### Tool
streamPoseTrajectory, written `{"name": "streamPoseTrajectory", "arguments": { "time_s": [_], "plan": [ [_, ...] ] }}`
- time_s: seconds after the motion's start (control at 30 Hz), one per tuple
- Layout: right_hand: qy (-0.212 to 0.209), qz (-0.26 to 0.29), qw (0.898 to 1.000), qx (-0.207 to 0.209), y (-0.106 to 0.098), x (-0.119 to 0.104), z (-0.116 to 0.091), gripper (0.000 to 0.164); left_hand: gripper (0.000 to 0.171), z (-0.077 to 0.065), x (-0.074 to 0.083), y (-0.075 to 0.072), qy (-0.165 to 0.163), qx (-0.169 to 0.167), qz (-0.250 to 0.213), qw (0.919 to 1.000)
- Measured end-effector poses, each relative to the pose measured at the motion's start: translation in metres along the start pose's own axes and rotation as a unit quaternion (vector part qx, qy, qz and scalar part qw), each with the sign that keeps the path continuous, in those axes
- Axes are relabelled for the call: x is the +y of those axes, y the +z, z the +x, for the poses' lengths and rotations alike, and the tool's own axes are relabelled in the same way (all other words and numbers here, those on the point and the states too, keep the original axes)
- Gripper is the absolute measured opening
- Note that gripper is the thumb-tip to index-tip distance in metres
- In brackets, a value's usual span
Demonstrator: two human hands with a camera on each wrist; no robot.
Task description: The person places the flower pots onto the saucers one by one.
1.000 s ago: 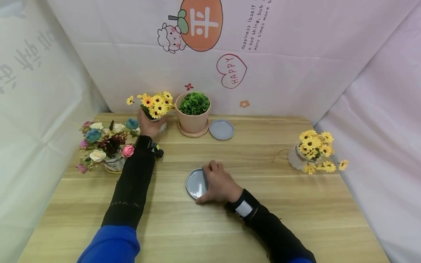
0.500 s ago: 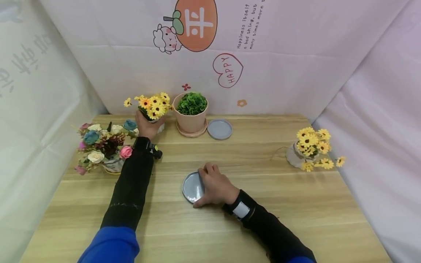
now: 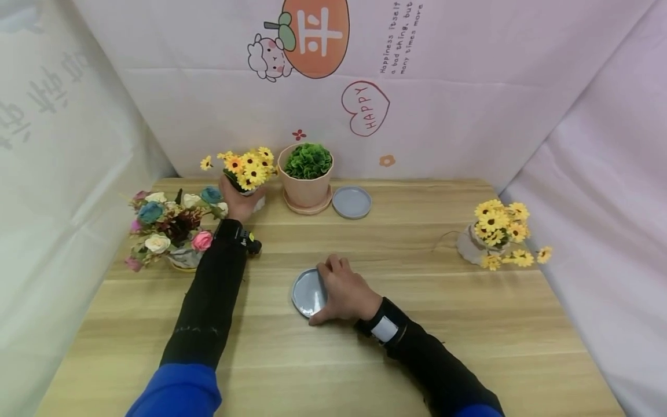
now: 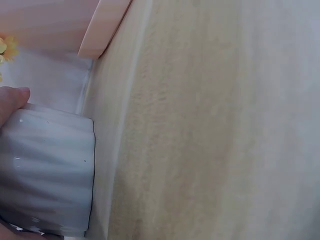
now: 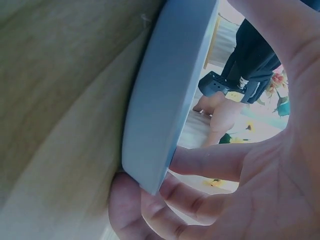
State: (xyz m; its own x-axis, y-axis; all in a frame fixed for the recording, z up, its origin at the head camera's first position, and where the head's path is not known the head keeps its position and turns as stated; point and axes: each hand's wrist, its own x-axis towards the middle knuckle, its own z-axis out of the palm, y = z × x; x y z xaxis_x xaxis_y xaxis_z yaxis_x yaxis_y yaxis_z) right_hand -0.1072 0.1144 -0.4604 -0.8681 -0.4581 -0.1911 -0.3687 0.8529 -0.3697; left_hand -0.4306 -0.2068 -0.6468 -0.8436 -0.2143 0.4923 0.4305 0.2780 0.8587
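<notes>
At the back left, my left hand (image 3: pixel 241 204) grips a white flowerpot of yellow daisies (image 3: pixel 252 171). In the left wrist view the pot's ribbed white wall (image 4: pixel 47 170) stands on the tabletop, a fingertip at its rim. My right hand (image 3: pixel 350 294) holds a round grey saucer (image 3: pixel 306 294) at mid-table, with thumb and fingers spread around its right side. The right wrist view has the saucer's side (image 5: pixel 165 95) close up, fingers curled at its edge. The palm covers part of the saucer in the head view.
Right of the daisies stands a pink pot (image 3: pixel 307 188) with a green plant, on a pink saucer. Another grey saucer (image 3: pixel 352 202) lies beside it. A pot of mixed roses (image 3: pixel 174 229) is left of my left forearm. More yellow daisies (image 3: pixel 497 229) stand far right.
</notes>
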Motion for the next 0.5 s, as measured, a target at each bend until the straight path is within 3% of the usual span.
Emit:
{"name": "streamPoseTrajectory", "arguments": {
  "time_s": [0.03,0.2,0.27,0.43,0.5],
  "plan": [
    [0.001,-0.001,1.000,0.000,0.000,0.000,0.000,0.113,0.112,0.001,-0.007,0.000,-0.008,-0.003,-0.001,1.0000],
    [-0.001,-0.001,1.000,0.001,0.000,0.001,0.001,0.112,0.115,-0.004,-0.005,0.000,-0.053,-0.012,-0.047,0.9974],
    [-0.002,-0.001,1.000,0.001,0.000,0.000,0.000,0.112,0.115,-0.007,0.002,0.000,-0.052,-0.011,-0.062,0.9967],
    [-0.001,0.005,1.000,-0.001,0.000,0.001,0.001,0.112,0.112,-0.014,0.011,0.001,-0.015,-0.016,-0.109,0.9938],
    [0.001,0.008,1.000,-0.002,-0.001,0.001,0.001,0.112,0.115,-0.018,0.020,0.000,-0.026,-0.028,-0.122,0.9918]
  ]
}}
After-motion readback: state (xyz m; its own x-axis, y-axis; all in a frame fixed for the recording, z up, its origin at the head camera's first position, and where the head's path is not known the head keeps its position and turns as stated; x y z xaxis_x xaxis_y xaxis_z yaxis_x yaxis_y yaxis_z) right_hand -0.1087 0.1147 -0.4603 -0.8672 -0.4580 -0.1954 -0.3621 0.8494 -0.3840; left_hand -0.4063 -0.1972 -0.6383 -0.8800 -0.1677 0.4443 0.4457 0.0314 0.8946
